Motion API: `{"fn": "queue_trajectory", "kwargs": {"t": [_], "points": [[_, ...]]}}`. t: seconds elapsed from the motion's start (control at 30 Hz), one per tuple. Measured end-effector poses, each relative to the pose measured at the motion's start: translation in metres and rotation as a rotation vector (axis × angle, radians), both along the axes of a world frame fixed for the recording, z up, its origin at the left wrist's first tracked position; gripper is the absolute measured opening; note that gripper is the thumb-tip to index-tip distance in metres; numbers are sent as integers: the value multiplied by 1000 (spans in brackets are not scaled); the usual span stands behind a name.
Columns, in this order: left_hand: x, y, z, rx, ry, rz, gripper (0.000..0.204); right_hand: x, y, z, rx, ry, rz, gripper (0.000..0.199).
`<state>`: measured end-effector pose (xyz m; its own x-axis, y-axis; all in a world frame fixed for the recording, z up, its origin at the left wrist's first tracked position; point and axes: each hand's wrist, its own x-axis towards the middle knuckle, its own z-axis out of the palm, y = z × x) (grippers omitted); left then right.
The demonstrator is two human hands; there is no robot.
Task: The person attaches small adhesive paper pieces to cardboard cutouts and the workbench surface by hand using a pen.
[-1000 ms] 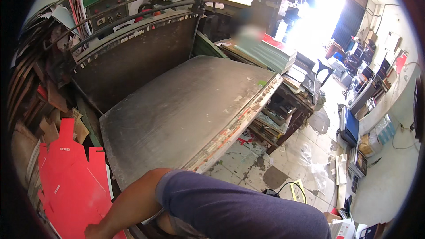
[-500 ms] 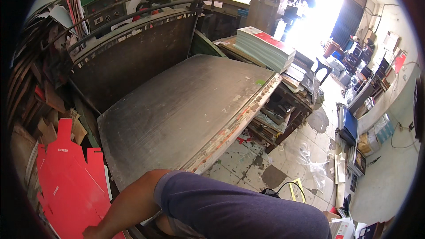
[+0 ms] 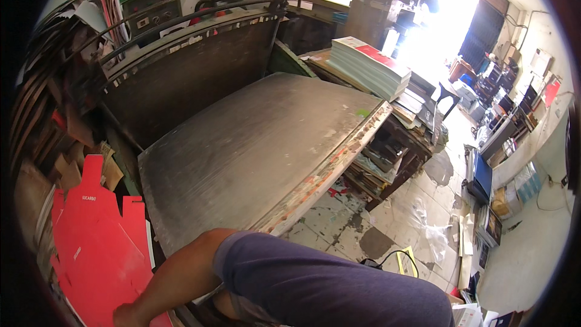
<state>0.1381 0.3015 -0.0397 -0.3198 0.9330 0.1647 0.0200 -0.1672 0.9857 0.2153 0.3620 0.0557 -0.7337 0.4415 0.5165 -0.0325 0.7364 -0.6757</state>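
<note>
From the lower right, my right arm in a dark purple-blue sleeve reaches across to the left, its elbow bent. At the lower left, my right hand (image 3: 125, 315) is closed at the edge of a red die-cut card sheet (image 3: 100, 236), which has a narrow tab on top and small white print. The picture's lower edge partly cuts off the fingers. Beyond my arm slopes the worn grey metal platen (image 3: 260, 145) of a large press, with a dark upright bed (image 3: 187, 72) behind it. My left hand is not in view.
A tall stack of printed sheets (image 3: 369, 71) stands on a side table at the back right. Under it, a shelf (image 3: 378, 166) holds papers. Plastic scraps (image 3: 430, 227) lie on the tiled floor, and boxes line the right wall. Cardboard pieces lean at the left.
The view has shifted slightly, so the press and stack sit a little farther right. My right hand stays at the red card sheet, with little visible movement.
</note>
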Motion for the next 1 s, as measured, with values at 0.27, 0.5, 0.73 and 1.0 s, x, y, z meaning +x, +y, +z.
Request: {"fn": "queue_trajectory", "kwargs": {"t": [0.27, 0.5, 0.73, 1.0], "points": [[-72, -52, -8, 131, -114, 149, 32, -2, 19, -38, -120, 35, 104, 34], [-24, -51, 39, 130, -262, 138, 9, 44, 6, 9, -221, -155, -24, 18], [-32, -65, 43, 146, -277, 123, 7, 30, -6, 7, -279, -190, -20, 22], [-29, -62, 43, 135, -276, 133, 7, 35, -9, 24, -430, -241, -3, 24]]}}
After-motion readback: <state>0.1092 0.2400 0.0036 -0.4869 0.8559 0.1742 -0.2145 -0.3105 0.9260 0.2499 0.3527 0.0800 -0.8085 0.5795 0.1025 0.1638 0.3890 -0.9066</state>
